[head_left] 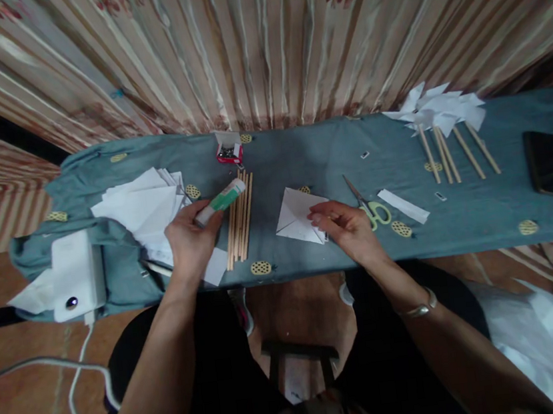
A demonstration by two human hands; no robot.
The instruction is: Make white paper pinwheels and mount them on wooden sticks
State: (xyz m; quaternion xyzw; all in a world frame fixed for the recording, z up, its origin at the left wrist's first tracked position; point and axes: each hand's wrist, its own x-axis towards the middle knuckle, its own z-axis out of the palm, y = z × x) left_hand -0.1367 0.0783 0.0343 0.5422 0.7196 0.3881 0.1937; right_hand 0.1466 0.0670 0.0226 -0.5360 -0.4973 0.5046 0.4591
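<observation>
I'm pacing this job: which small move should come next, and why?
Probably bring the green-and-white tube toward the folded paper: the left hand holds it to the paper's left, and the right hand is at the paper's edge.

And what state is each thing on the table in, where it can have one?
Glue stick: held in left hand; cap unclear.
Folded paper: lying flat, right hand at its edge.
Small box: open, small metal pieces inside.
Scissors: lying flat, apparently closed.
Sticks: loose, side by side.
Paper pile: spread loosely.
Paper strip: lying flat.
Pinwheels: lying overlapped.
Phone: screen dark.
White device: light on, cable plugged in.
</observation>
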